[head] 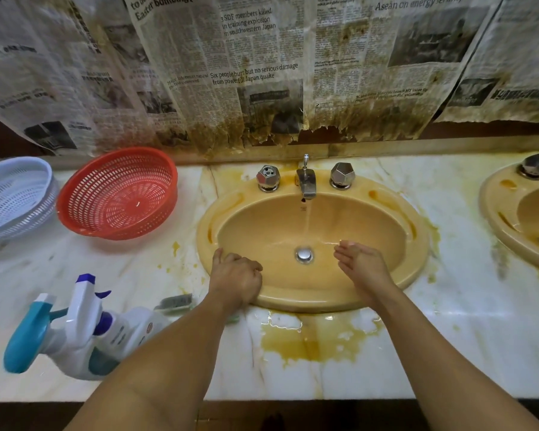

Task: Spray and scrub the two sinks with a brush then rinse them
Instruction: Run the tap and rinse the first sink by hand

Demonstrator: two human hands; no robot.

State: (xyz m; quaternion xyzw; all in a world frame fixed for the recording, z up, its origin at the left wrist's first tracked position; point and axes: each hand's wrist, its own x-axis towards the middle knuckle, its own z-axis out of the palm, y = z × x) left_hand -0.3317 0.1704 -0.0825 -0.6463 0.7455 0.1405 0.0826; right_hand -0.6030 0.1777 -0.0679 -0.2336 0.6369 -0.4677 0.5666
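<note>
Left hand [235, 276] resting on near rim of yellow sink [308, 301], fingers curling together, holding nothing, right hand [361, 262] cupping palm-up in basin, fingers pressing together, tap water [308, 225] falling just beyond fingertips, brush [175, 301] lying left of left fingers, second sink [507, 213] sitting far right.

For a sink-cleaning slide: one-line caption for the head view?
Tap running, left hand on the yellow sink's rim, right hand open in it; spray bottles and brush lie aside.

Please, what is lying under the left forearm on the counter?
A brush with grey bristles sticks out left of the left forearm; its rest is covered. The bases of the two spray bottles are hidden there too.
</note>
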